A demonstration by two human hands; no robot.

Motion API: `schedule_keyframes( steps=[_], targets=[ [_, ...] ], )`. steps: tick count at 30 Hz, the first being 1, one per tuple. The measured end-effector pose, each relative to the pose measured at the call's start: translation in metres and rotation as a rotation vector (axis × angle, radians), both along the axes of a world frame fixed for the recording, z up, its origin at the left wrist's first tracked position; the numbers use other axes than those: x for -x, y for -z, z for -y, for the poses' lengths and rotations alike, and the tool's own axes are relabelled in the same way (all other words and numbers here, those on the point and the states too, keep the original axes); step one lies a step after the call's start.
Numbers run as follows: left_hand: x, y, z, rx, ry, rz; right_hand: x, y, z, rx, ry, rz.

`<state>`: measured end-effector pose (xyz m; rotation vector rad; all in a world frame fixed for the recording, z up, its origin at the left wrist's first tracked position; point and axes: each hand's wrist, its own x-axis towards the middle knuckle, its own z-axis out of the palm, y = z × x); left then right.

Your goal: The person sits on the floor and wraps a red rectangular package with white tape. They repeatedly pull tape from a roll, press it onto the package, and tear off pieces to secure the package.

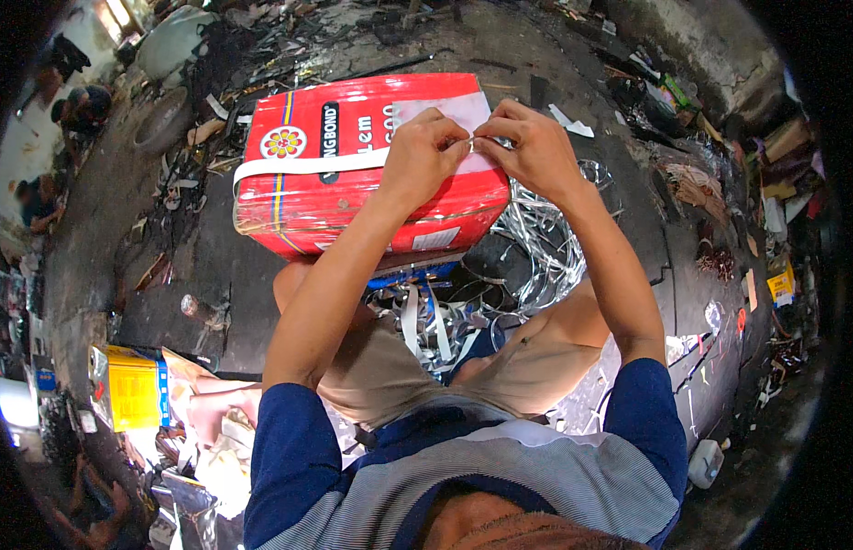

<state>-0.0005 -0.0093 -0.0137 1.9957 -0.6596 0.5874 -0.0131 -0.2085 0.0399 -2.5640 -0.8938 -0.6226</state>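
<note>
The dark floor (pixel 160 293) here is strewn with scraps, thickest along the edges, with a tyre (pixel 163 119) lying off to the left and a couple of people (pixel 85 108) beyond it. In front of the seated person is a red carton (pixel 316 206), tilted a little, with a flat white strap (pixel 307 166) running across its top and under the left hand (pixel 423 151). That hand is nearly closed, thumb and fingertips pinched together over the carton's right part; the right hand (pixel 527 142) pinches the same way, just beside it. They meet at a small pale bit, perhaps the strap, too small for me to tell. A tangle of silvery strips (pixel 545 238) crowds the carton's right side and spreads between the person's legs, cluttering the space there. Near the left elbow is a yellow-and-blue box (pixel 133 394) beside crumpled pale sheets (pixel 223 458); out right are a smaller yellow box (pixel 781 278) and a white container (pixel 705 464).
</note>
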Motion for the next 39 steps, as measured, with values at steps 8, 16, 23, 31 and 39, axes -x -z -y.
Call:
schedule_keyframes(
  steps=[8, 16, 23, 31, 39],
  targets=[
    [0.002, 0.000, -0.007, -0.012, 0.075, -0.100, -0.002, 0.002, 0.008, 0.024, -0.148, -0.025],
    [-0.007, 0.004, -0.005, 0.152, 0.076, -0.234, -0.009, 0.005, 0.004, -0.223, -0.088, -0.190],
    [-0.008, 0.006, -0.002, 0.090, -0.027, -0.179, -0.019, 0.042, -0.007, -0.723, 0.077, -0.453],
    [-0.022, -0.027, -0.005, -0.251, -0.045, -0.229, -0.026, 0.053, -0.013, -0.892, 0.098, -0.501],
    [-0.028, -0.014, 0.000, -0.082, 0.135, -0.040, -0.017, 0.056, -0.006, -0.809, 0.178, -0.480]
  ],
)
